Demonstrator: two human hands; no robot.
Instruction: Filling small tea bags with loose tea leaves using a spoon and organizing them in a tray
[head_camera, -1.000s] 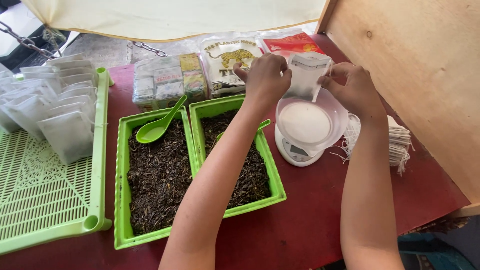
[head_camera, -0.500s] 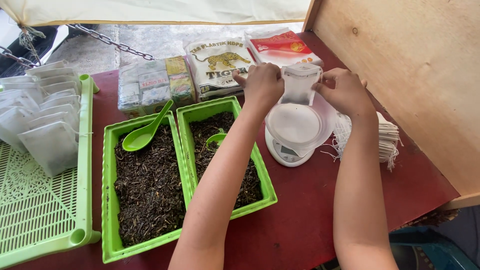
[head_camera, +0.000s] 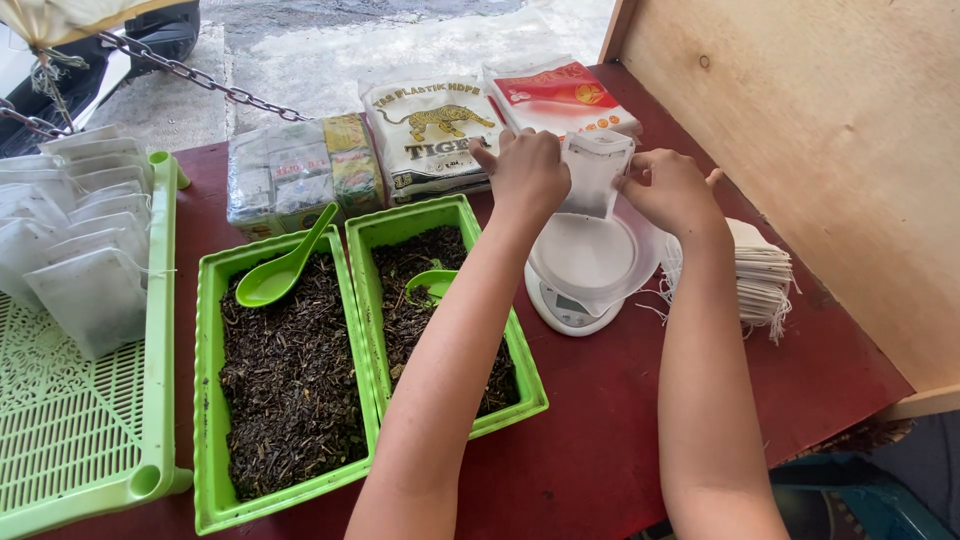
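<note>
Both hands have stayed pinched on the small white filter bag (head_camera: 594, 172), which still hangs just above the white bowl on the digital scale (head_camera: 590, 270) right of centre. Nearest, at lower centre, two green trays (head_camera: 212, 400) of dark loose tea sit on the red table (head_camera: 620, 440), each with a green scoop (head_camera: 285, 265). Farther up, the left hand (head_camera: 525, 170) and right hand (head_camera: 665, 185) have fingers clamped on the bag's edges. Packets (head_camera: 430, 130) lie beyond.
</note>
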